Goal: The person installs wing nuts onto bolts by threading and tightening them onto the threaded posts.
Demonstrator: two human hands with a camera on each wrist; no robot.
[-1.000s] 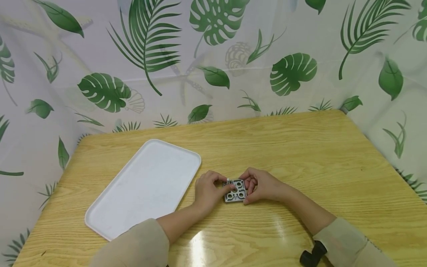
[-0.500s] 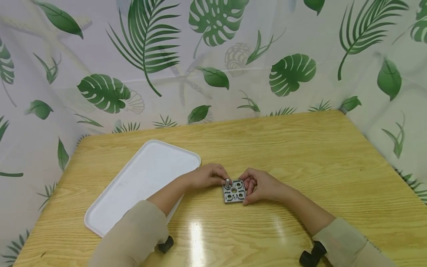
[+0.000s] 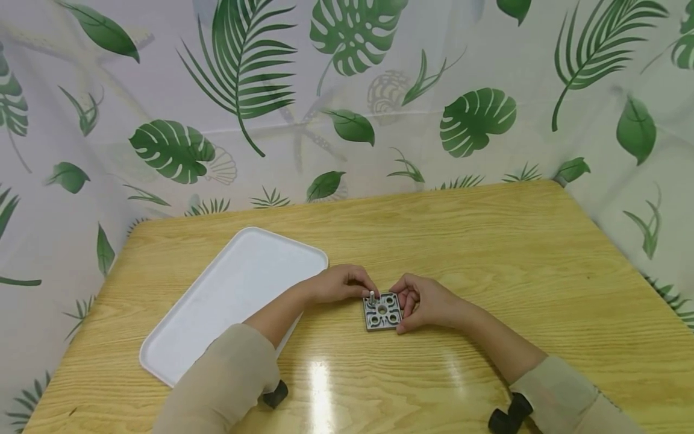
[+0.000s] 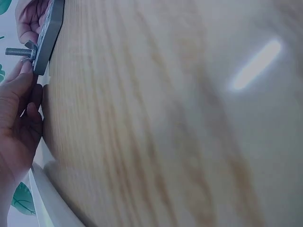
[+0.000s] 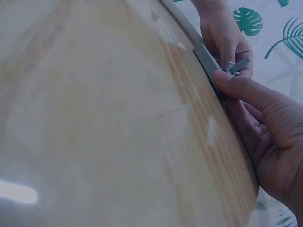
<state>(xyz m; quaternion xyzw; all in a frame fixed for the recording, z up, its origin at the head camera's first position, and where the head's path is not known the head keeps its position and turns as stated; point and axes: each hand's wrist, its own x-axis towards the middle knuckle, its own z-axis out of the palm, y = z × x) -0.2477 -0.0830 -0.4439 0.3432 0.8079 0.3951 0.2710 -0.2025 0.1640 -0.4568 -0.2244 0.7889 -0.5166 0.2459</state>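
A square grey metal plate (image 3: 382,311) with several round holes lies on the wooden table. From its far left corner a threaded bolt (image 4: 18,51) stands up, with a wing nut (image 4: 31,51) low on it against the plate. My left hand (image 3: 338,283) comes in from the left and pinches the wing nut between thumb and fingers. Opposite it, my right hand (image 3: 428,303) grips the plate's right edge, its thumb at the near corner and the other fingers at the far one. The right wrist view shows this thumb (image 5: 239,85) on the plate's edge.
A white rectangular tray (image 3: 162,375) lies at an angle on the left of the table (image 3: 488,241), under my left forearm. A leaf-patterned cloth (image 3: 396,132) hangs behind the table. Black wrist mounts (image 3: 509,415) stick out by both sleeves.
My left hand was over the plate's left side, covering the bolt; it has shifted to the far left corner, leaving the bolt exposed. The right hand and plate hold their place.
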